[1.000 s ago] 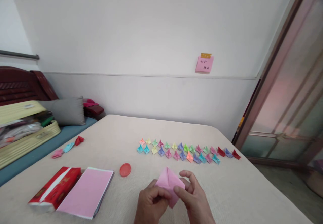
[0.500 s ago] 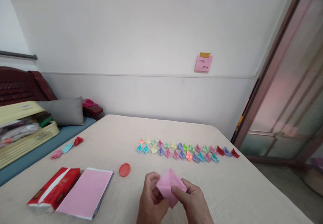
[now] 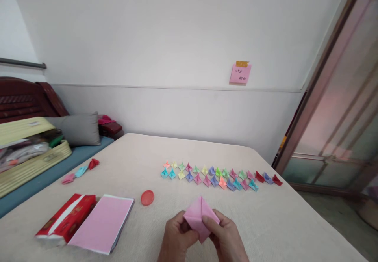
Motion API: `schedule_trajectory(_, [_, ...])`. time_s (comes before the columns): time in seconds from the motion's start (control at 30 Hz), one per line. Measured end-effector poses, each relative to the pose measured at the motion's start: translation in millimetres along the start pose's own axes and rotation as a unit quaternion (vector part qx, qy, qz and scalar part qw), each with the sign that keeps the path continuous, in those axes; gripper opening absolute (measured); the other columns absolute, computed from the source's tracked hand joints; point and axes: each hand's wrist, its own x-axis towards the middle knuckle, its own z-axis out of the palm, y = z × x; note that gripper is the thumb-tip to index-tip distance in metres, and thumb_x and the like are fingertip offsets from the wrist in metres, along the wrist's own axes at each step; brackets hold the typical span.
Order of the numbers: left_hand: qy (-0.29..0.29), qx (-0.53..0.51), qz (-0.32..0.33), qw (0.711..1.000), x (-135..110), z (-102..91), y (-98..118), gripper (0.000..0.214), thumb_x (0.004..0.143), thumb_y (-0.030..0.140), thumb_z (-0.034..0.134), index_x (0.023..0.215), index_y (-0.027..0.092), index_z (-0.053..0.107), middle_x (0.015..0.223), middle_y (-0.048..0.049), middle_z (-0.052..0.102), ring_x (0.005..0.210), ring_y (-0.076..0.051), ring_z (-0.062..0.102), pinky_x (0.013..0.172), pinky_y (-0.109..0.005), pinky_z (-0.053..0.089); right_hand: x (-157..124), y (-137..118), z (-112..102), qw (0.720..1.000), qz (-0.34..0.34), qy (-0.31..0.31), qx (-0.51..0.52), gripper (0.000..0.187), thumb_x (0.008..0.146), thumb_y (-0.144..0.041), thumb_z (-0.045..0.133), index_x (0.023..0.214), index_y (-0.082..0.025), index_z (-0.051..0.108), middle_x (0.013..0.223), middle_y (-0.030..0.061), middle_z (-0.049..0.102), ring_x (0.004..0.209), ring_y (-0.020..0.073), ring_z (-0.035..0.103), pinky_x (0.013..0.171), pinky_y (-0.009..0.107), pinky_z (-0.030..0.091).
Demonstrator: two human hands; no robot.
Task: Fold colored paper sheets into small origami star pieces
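Observation:
A folded pink origami paper (image 3: 198, 214), diamond-shaped with a crease down its upper half, is held up between both hands near the bottom of the view. My left hand (image 3: 176, 236) is closed on its left corner, the thumb low on the front. On the right side my right hand (image 3: 226, 234) pinches it, thumb pressed on the front face near the middle and fingers behind, partly hidden. Beyond the hands, two rows of small folded paper boats (image 3: 213, 181) in several colours stretch across the cloth-covered surface (image 3: 141, 155).
At the left lie a stack of pink paper (image 3: 102, 224), a red tissue pack (image 3: 66, 216) and a round red lid (image 3: 147, 197). Three folded paper pieces (image 3: 81, 171) sit farther back. A pink note (image 3: 240, 74) is taped to the wall. An open yellow case (image 3: 54, 155) stands far left.
The left fingers have curled in closer behind the paper's left corner. Both hands still hold the paper in nearly the same place. The whole view has shifted slightly.

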Motion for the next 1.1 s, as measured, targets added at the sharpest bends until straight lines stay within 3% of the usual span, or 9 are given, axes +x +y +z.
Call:
schedule_trajectory(0.17, [0.006,0.072,0.036,0.997,2.1,-4.3,-6.8,0.013,0.055,0.009,0.062,0.067,0.014,0.063,0.054,0.0035,0.056,0.054,-0.012,0.046,0.053,-0.023,0.035,-1.4,1.1,3.8,0.999,0.009,-0.023,0.021,0.033,0.058,-0.042,0.077,0.065,-0.011,0.067,0.051,-0.001,0.051,0.051,0.0122,0.041,0.048,0.023,0.033])
schedule_trajectory(0.33, [-0.01,0.088,0.023,0.996,-0.4,-1.9,-2.8,0.013,0.056,0.015,0.066,0.068,0.014,0.062,0.054,0.0044,0.051,0.053,-0.011,0.042,0.05,-0.021,0.03,-1.1,-2.1,-1.0,0.997,-0.024,-0.024,-0.066,0.034,0.061,-0.044,0.074,0.059,-0.011,0.064,0.051,0.0006,0.053,0.056,0.015,0.045,0.055,0.025,0.034])
schedule_trajectory(0.57, [-0.005,0.097,-0.008,0.995,-2.1,-2.1,-0.9,0.034,0.069,0.047,0.065,0.067,0.013,0.061,0.05,0.0069,0.036,0.048,-0.008,0.027,0.046,-0.022,0.024,-1.3,-7.5,-2.6,0.987,-0.059,-0.036,-0.147,0.029,0.064,-0.039,0.072,0.055,-0.015,0.059,0.052,-0.0039,0.044,0.055,0.0131,0.039,0.054,0.024,0.03])
schedule_trajectory(0.77, [0.012,0.101,0.023,0.995,-0.7,-4.0,2.4,0.032,0.063,0.042,0.072,0.064,0.012,0.065,0.053,0.0033,0.046,0.053,-0.011,0.036,0.05,-0.022,0.029,3.2,1.1,-1.5,0.984,-0.056,-0.013,-0.168,0.028,0.06,-0.04,0.072,0.056,-0.013,0.064,0.049,-0.0032,0.045,0.053,0.0132,0.038,0.051,0.024,0.027])
schedule_trajectory(0.97, [0.017,-0.012,-0.024,0.999,-1.0,-0.6,0.1,0.035,0.058,0.045,0.075,0.062,0.013,0.059,0.054,0.0039,0.047,0.052,-0.011,0.041,0.054,-0.024,0.037,3.0,4.3,1.3,0.984,-0.056,-0.001,-0.168,0.029,0.057,-0.041,0.072,0.052,-0.014,0.062,0.049,-0.0031,0.046,0.053,0.0127,0.038,0.05,0.024,0.028])
schedule_trajectory(1.1, [0.04,-0.015,-0.018,0.999,1.0,-5.4,-5.9,0.038,0.057,0.043,0.077,0.055,0.014,0.053,0.05,0.006,0.042,0.049,-0.009,0.037,0.05,-0.022,0.032,1.6,5.2,3.0,0.986,-0.047,-0.004,-0.157,0.027,0.057,-0.037,0.072,0.051,-0.015,0.059,0.049,-0.0041,0.044,0.052,0.012,0.037,0.05,0.023,0.028])
